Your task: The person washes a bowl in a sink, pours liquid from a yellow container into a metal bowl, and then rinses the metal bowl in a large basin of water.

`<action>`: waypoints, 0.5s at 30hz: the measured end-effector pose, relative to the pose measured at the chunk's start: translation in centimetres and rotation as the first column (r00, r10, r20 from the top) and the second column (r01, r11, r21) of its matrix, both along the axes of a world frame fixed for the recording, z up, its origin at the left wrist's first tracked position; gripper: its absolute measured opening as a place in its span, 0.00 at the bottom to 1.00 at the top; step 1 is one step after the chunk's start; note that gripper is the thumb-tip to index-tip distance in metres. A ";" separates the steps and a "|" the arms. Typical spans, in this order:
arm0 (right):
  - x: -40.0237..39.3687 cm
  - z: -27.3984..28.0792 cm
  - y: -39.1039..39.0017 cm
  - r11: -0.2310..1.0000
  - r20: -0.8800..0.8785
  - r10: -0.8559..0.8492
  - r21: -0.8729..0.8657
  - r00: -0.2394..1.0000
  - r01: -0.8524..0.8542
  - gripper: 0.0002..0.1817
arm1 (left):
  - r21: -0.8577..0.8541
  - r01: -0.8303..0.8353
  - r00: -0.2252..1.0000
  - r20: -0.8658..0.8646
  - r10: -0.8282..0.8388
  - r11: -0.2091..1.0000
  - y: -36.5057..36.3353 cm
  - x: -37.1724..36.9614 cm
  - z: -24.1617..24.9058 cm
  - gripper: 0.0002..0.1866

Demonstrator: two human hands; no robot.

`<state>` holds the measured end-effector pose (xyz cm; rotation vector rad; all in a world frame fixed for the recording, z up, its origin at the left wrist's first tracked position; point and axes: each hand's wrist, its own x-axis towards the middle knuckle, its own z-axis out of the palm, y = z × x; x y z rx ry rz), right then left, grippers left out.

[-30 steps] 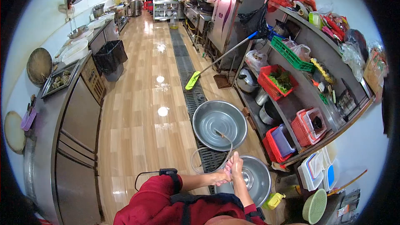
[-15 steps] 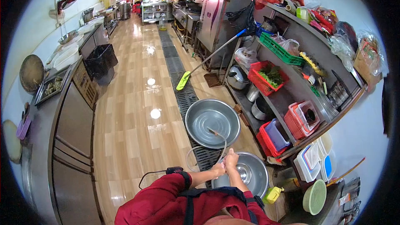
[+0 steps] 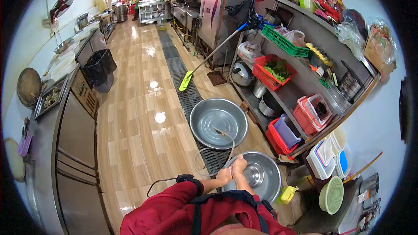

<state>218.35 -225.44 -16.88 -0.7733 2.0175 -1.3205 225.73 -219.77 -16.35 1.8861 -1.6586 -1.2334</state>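
Observation:
My left hand (image 3: 224, 175) and my right hand (image 3: 239, 165) are together over the left rim of a metal basin (image 3: 271, 172) on the floor. Both hands look closed; what is between their fingers is hidden. A clear hose (image 3: 196, 162) loops beside them, and its end lies in a larger grey basin (image 3: 204, 124) standing over the floor drain. Just right of the nearer basin is a yellow bottle (image 3: 287, 194).
A mop (image 3: 187, 80) leans across the drain grate (image 3: 174, 63). Shelves with baskets and pots (image 3: 270, 105) stand on the right, near a green basket (image 3: 331, 195). Steel counters (image 3: 76, 148) and a black bin (image 3: 99, 67) line the left. People (image 3: 136, 0) are far off.
The view has shifted slightly, so the basins and shelves appear a little further left and higher. My hands remain together near the basin rim. One far person has changed position.

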 end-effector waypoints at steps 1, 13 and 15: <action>0.4 1.2 0.3 0.999 0.142 -0.043 -0.028 0.989 0.047 0.23 | -0.010 0.022 1.000 0.004 -0.022 1.000 0.0 0.1 0.0 0.24; -0.5 2.4 1.2 0.929 0.636 -0.351 0.141 0.688 0.343 0.21 | -0.293 0.307 0.935 0.272 -0.229 0.906 0.1 1.5 2.8 0.12; -1.0 1.6 1.3 0.934 0.723 -0.314 0.120 0.616 0.335 0.21 | -0.297 0.329 0.927 0.284 -0.246 0.897 -0.2 1.7 3.1 0.10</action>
